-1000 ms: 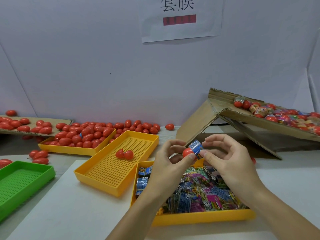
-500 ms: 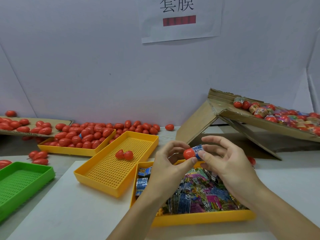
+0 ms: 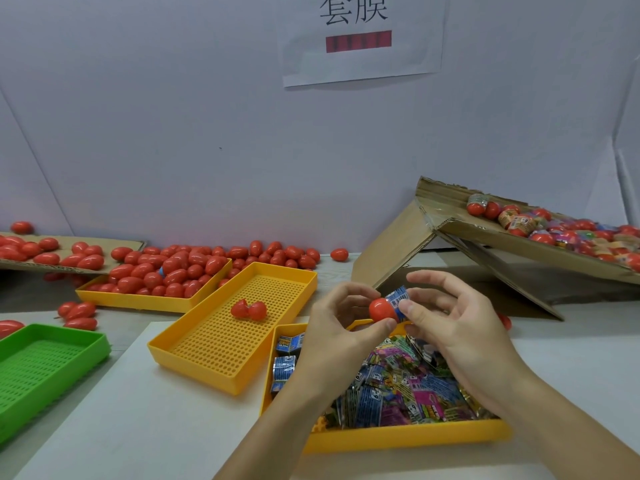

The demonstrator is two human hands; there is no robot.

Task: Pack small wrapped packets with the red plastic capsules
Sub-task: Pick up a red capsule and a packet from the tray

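Red capsule, pinched between both hands

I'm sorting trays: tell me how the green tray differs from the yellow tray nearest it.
The green tray is green and its visible part holds nothing; the middle yellow tray is yellow and holds one opened red capsule. The green tray runs off the left edge; the yellow one shows whole. Both are shallow, perforated rectangles.

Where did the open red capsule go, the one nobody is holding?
The open red capsule lies in the perforated yellow tray in the middle of the table, left of the left hand and in front of the tray of red capsules.
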